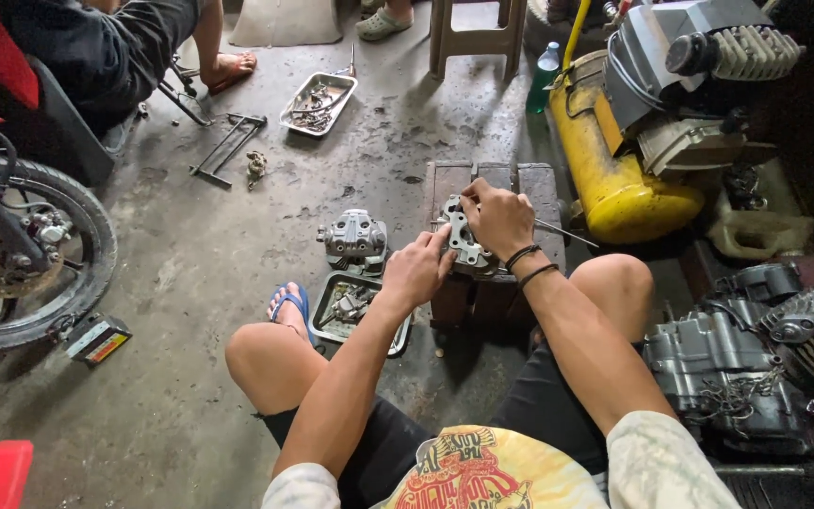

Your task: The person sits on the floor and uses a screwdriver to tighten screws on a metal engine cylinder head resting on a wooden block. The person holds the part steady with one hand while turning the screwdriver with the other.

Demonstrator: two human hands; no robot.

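Observation:
A grey metal engine cylinder head (463, 247) rests on a low wooden block (545, 193) in front of me. My left hand (416, 269) grips its near left side. On top of the part lies my right hand (496, 217), its fingers closed around a thin metal rod (565, 233) that sticks out to the right. Two dark bands circle my right wrist. I sit with both knees bent on either side of the block.
A second engine cover (355, 238) and a metal tray of small parts (350, 306) lie left of the block. A yellow compressor tank (610, 160) stands right, engine cases (737, 368) lower right. A motorcycle wheel (25, 254), another person's legs (223, 52), tools and a parts tray (317, 102) lie beyond.

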